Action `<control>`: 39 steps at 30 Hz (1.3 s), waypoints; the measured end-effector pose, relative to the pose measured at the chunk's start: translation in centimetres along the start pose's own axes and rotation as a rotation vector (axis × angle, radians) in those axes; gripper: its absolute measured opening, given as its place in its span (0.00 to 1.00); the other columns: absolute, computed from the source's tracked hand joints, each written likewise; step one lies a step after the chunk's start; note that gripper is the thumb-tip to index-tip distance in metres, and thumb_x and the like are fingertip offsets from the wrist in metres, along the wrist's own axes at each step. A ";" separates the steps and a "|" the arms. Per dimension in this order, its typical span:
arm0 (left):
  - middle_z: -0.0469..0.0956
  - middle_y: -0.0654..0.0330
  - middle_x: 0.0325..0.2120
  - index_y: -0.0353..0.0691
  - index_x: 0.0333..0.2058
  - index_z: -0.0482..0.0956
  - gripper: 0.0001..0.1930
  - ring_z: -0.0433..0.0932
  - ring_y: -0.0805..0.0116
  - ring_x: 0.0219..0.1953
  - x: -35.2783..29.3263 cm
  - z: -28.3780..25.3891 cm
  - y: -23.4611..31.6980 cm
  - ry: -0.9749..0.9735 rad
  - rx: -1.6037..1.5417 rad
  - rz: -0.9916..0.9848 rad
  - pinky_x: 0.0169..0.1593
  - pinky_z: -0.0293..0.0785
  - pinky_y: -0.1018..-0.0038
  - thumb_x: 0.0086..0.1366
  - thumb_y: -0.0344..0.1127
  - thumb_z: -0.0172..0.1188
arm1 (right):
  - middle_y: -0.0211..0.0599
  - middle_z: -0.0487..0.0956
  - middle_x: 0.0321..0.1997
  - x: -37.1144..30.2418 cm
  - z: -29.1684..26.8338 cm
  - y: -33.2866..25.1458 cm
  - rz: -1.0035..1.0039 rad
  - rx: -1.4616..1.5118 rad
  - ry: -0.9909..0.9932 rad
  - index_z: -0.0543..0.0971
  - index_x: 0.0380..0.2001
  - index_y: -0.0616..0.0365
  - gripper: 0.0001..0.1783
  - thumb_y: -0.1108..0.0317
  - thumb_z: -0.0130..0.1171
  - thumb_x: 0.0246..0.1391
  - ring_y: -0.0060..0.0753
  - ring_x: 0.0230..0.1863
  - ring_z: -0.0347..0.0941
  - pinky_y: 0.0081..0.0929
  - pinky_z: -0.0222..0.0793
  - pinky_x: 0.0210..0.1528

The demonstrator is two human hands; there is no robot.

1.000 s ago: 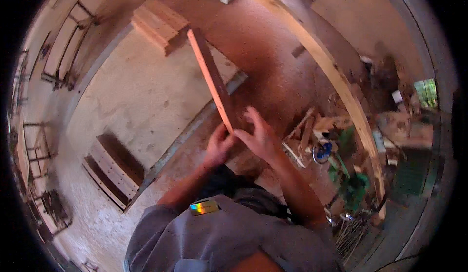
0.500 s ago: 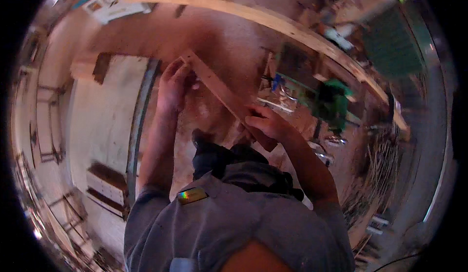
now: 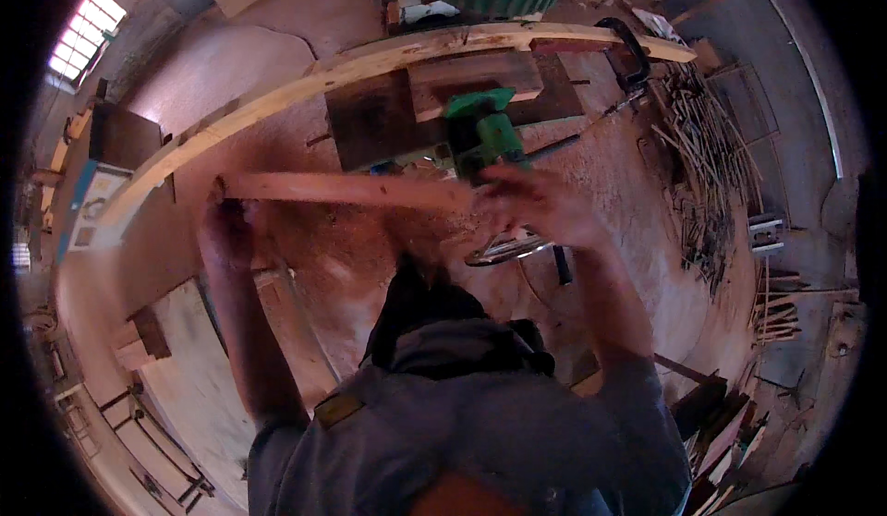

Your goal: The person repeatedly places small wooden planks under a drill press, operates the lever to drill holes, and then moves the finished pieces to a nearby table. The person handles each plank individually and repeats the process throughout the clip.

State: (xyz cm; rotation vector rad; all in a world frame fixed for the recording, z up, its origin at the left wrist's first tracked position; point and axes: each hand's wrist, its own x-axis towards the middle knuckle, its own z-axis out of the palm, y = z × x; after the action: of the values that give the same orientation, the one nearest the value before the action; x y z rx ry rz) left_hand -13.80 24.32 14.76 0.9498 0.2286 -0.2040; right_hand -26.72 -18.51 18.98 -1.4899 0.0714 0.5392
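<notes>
A narrow wooden board (image 3: 351, 190) is held up level across my front, between both hands. My left hand (image 3: 227, 225) is closed around its left end. At the other end, my right hand (image 3: 540, 209) grips the board, its fingers a little blurred. Just beyond the right hand stands a green power tool (image 3: 485, 137) with a dark handle bar, on a dark work surface (image 3: 365, 123). A shiny metal wheel (image 3: 506, 247) shows below the right hand, partly hidden by it.
A long pale beam (image 3: 370, 65) crosses the far side, with a black clamp (image 3: 636, 54) near its right end. Sticks (image 3: 707, 174) lie piled at the right. A pale tabletop (image 3: 185, 350) is at the left, and wood scraps (image 3: 730, 433) lie at the lower right.
My view has swung to the right, bringing the green tool nearer the middle. The board has turned from a slant to nearly level, still between both hands.
</notes>
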 end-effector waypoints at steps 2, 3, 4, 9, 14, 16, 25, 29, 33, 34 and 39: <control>0.78 0.62 0.36 0.40 0.40 0.75 0.10 0.76 0.70 0.39 3.7 0.1 0.2 0.021 -0.075 0.030 0.38 0.76 0.71 0.65 0.40 0.54 | 0.46 0.78 0.43 -1.9 -2.7 0.2 -0.109 0.008 0.286 0.66 0.56 0.61 0.22 0.69 0.52 0.59 0.30 0.34 0.77 0.25 0.75 0.35; 0.78 0.61 0.36 0.40 0.40 0.75 0.11 0.76 0.69 0.40 5.7 -0.7 -0.3 0.044 -0.108 0.060 0.40 0.76 0.69 0.65 0.40 0.54 | 0.47 0.78 0.42 -2.8 -3.3 0.0 -0.129 0.054 0.375 0.67 0.55 0.61 0.21 0.69 0.51 0.59 0.31 0.33 0.77 0.27 0.75 0.35; 0.78 0.60 0.37 0.39 0.40 0.75 0.11 0.76 0.68 0.41 7.8 -1.9 -1.0 0.068 -0.140 0.090 0.41 0.76 0.67 0.65 0.40 0.53 | 0.47 0.78 0.41 -3.4 -3.8 0.2 -0.140 0.078 0.433 0.67 0.54 0.61 0.21 0.68 0.51 0.59 0.32 0.33 0.77 0.27 0.75 0.34; 0.76 0.56 0.38 0.36 0.43 0.74 0.13 0.75 0.63 0.42 17.9 -6.8 -6.1 0.066 -0.162 0.013 0.47 0.74 0.66 0.65 0.38 0.53 | 0.46 0.79 0.36 -4.3 -3.3 2.3 -0.073 0.171 0.680 0.68 0.51 0.64 0.20 0.65 0.51 0.60 0.34 0.31 0.77 0.30 0.72 0.30; 0.76 0.57 0.38 0.34 0.44 0.74 0.13 0.75 0.62 0.42 21.0 -4.4 -9.4 0.084 0.008 0.070 0.48 0.74 0.68 0.64 0.35 0.53 | 0.44 0.79 0.35 -4.9 -1.3 3.4 -0.047 0.271 0.815 0.69 0.50 0.64 0.20 0.62 0.51 0.60 0.34 0.30 0.76 0.29 0.72 0.29; 0.76 0.57 0.38 0.33 0.44 0.73 0.13 0.75 0.63 0.43 22.8 -6.8 -11.5 -0.025 0.129 0.156 0.47 0.75 0.68 0.64 0.34 0.53 | 0.44 0.79 0.35 -5.2 -1.1 3.0 -0.067 0.300 0.851 0.69 0.49 0.65 0.19 0.63 0.51 0.60 0.34 0.29 0.76 0.29 0.72 0.30; 0.76 0.54 0.37 0.33 0.44 0.72 0.16 0.77 0.60 0.38 22.3 3.8 -13.9 0.179 0.072 -0.148 0.43 0.79 0.71 0.62 0.38 0.58 | 0.42 0.79 0.32 -5.9 -3.7 3.1 -0.135 0.353 0.857 0.71 0.48 0.62 0.17 0.63 0.51 0.60 0.34 0.28 0.76 0.29 0.72 0.30; 0.75 0.53 0.36 0.36 0.47 0.69 0.21 0.77 0.59 0.34 20.9 8.6 -14.5 0.102 0.219 -0.222 0.41 0.79 0.68 0.61 0.41 0.60 | 0.41 0.79 0.32 -5.9 -5.4 3.2 -0.117 0.351 0.863 0.71 0.47 0.62 0.16 0.64 0.51 0.60 0.34 0.28 0.76 0.29 0.71 0.31; 0.75 0.53 0.36 0.39 0.48 0.69 0.25 0.77 0.62 0.32 21.5 11.3 -16.5 0.043 0.437 -0.252 0.36 0.78 0.69 0.58 0.47 0.63 | 0.40 0.79 0.32 -5.9 -6.6 3.2 -0.137 0.370 0.838 0.72 0.45 0.63 0.15 0.64 0.52 0.59 0.33 0.27 0.75 0.29 0.71 0.30; 0.75 0.53 0.36 0.39 0.48 0.69 0.25 0.77 0.63 0.32 21.7 11.8 -17.0 0.040 0.468 -0.257 0.35 0.78 0.70 0.58 0.48 0.63 | 0.40 0.79 0.32 -5.9 -7.0 3.4 -0.130 0.373 0.840 0.72 0.45 0.62 0.16 0.64 0.52 0.59 0.33 0.28 0.75 0.29 0.71 0.31; 0.76 0.54 0.36 0.38 0.48 0.70 0.26 0.77 0.66 0.31 20.7 14.5 -18.2 0.018 0.533 -0.218 0.33 0.76 0.73 0.57 0.49 0.64 | 0.42 0.78 0.37 -5.5 -9.0 5.6 -0.118 0.444 0.832 0.70 0.49 0.66 0.17 0.66 0.50 0.61 0.32 0.33 0.75 0.29 0.71 0.35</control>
State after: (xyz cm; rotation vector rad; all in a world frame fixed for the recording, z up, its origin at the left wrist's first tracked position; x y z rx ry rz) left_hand 2.57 0.61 2.87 1.4568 0.3025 -0.4725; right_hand -31.19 -28.81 14.90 -1.1811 0.7013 -0.2156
